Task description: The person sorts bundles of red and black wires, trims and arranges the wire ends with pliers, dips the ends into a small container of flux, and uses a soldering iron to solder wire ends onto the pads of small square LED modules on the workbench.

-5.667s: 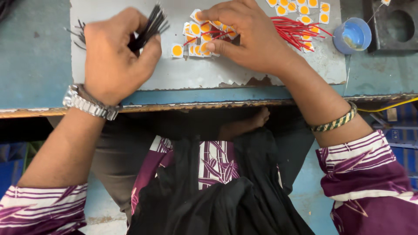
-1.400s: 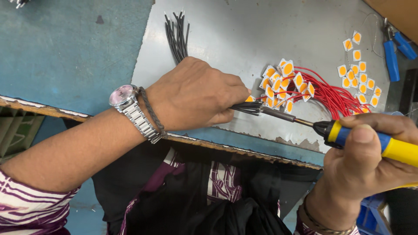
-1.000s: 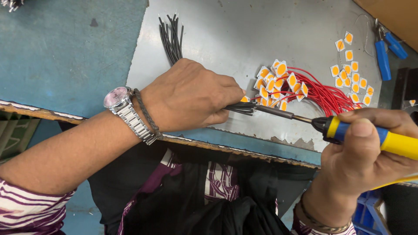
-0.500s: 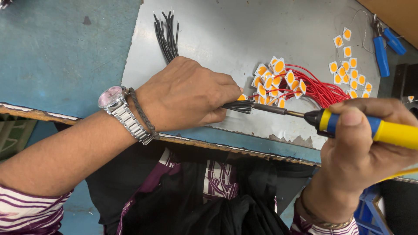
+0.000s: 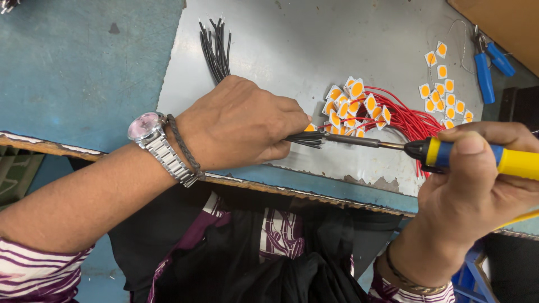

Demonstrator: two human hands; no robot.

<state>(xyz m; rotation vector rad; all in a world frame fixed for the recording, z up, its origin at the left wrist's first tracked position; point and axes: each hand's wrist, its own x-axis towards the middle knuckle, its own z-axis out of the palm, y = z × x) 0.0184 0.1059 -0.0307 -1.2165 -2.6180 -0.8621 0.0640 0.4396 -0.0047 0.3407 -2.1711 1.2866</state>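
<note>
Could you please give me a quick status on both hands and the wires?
Left hand pinching black wires. Right hand gripping soldering iron, tip at wire ends. Red-wired chips just behind, nothing blocking.

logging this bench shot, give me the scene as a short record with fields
left hand: left hand pinches a bundle of black wire ends
right hand: right hand grips a yellow-and-blue soldering iron, tip at the wire ends
near the tip: small square LED chips with red wires
loose stock: black wire bundle, more LED chips
tool aside: blue-handled pliers
surface: grey metal sheet on a blue bench
</note>
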